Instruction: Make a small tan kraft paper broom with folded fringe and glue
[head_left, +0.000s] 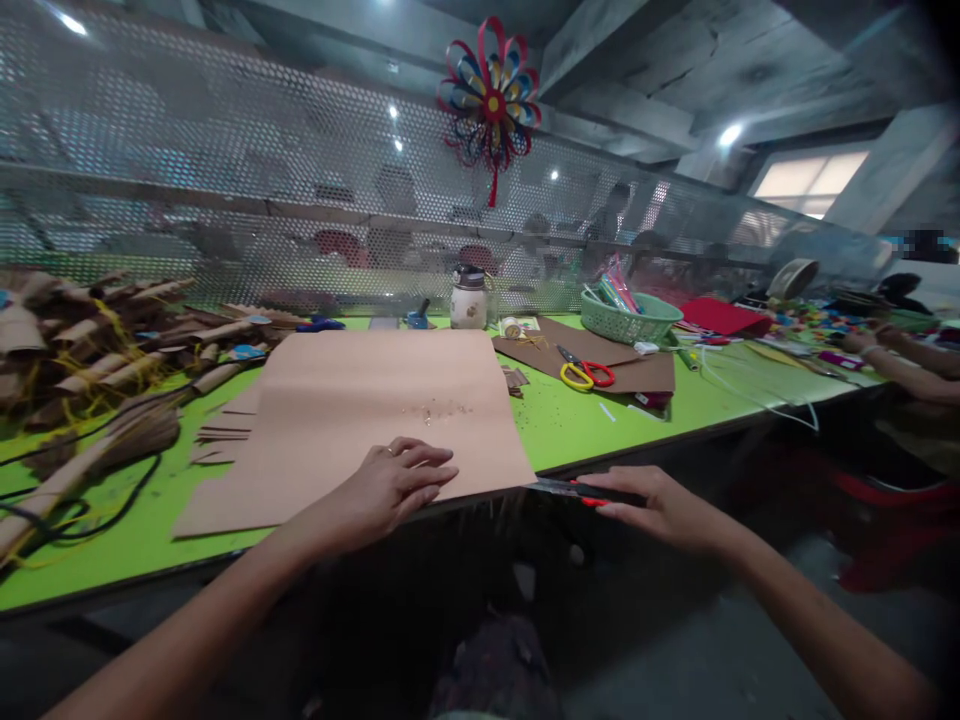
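Note:
A large sheet of tan paper (375, 400) lies on the green table (555, 425), with cut strips along its left edge and small crumbs near its middle. My left hand (397, 490) rests on the front part of the sheet, fingers stretched toward the right, holding nothing. My right hand (656, 505) is beyond the table's front edge, its fingers closed on scissors (581, 490) with red and black handles. The scissor blades point left and meet the sheet's front right corner. Whether the blades are apart is too small to tell.
Brown paper rolls with yellow string (97, 370) pile up at the left. Behind the sheet stands a white bottle (469, 305). Red and yellow scissors (589, 374) lie on brown paper near a green basket (630, 318). Another person's arms (915, 365) are at the far right.

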